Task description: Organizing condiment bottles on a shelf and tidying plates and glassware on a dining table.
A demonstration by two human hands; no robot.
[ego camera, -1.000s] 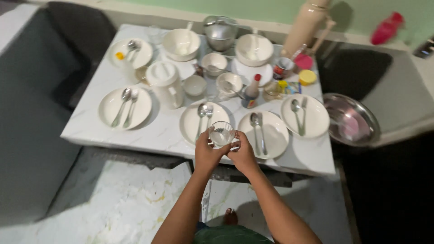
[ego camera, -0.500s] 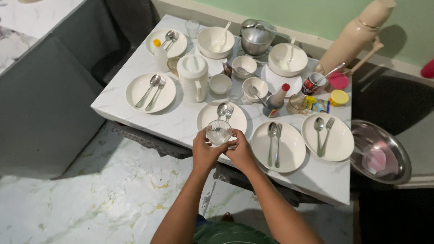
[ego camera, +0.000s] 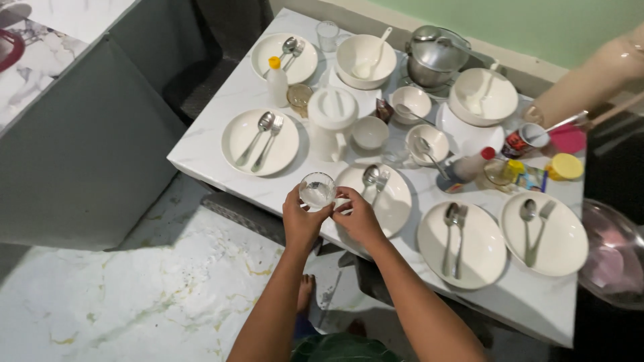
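Both hands, the left hand [ego camera: 302, 221] and the right hand [ego camera: 355, 220], have their fingers clamped on one clear glass [ego camera: 317, 190], held just above the near edge of the white desk [ego camera: 201, 157]. Beyond it lie five flat plates, each carrying a spoon and fork. Farther back stand one white jug [ego camera: 331, 121] and three large bowls. The metal basin [ego camera: 614, 255] is cut off at the right.

both hands [ego camera: 332, 218] carried the glass [ego camera: 317, 190] leftward.
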